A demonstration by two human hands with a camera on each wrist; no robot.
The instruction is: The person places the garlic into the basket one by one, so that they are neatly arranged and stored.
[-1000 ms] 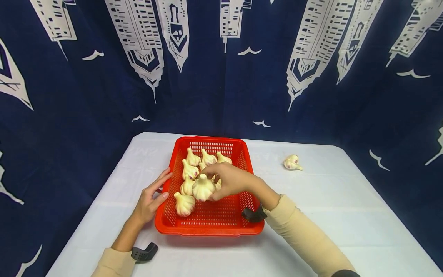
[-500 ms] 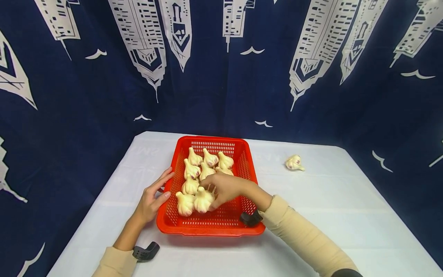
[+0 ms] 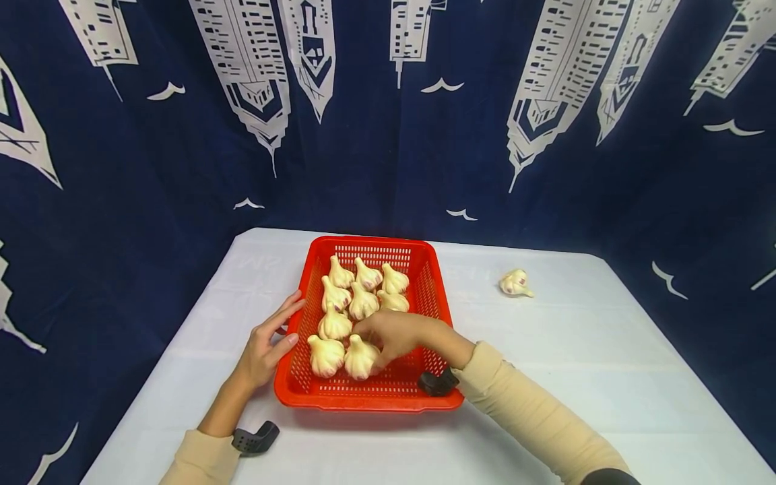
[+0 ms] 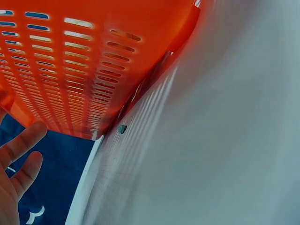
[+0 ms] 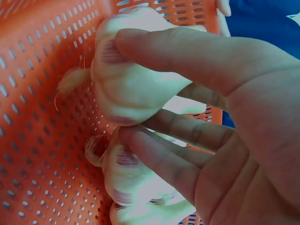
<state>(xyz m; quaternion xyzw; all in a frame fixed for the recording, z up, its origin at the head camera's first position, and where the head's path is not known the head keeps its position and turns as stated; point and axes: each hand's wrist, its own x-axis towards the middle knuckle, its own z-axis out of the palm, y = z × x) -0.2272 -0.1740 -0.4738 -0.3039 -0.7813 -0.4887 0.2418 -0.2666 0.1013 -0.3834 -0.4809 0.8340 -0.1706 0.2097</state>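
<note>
A red perforated basket (image 3: pixel 370 403) stands on the table, holding several garlic bulbs (image 3: pixel 364 301) with their stems pointing mostly away. Inside it, near the front, my right hand (image 3: pixel 397 335) pinches one garlic bulb (image 3: pixel 360 358) between thumb and fingers. That bulb sits low, beside another bulb (image 3: pixel 326 357) to its left. In the right wrist view the thumb lies on the held bulb (image 5: pixel 136 89), with the fingers at its other side. My left hand (image 3: pixel 261 351) rests against the basket's left rim, fingers extended. The left wrist view shows its fingers (image 4: pixel 26 145) by the basket wall.
One loose garlic bulb (image 3: pixel 515 283) lies on the white table (image 3: pixel 545 337), to the right of the basket. A dark blue curtain (image 3: pixel 376 168) with white buildings and birds hangs behind and at the sides.
The right hand has lowered the garlic bulb from above the others to the basket's front row, then shifted it slightly right. The left hand stays at the rim.
</note>
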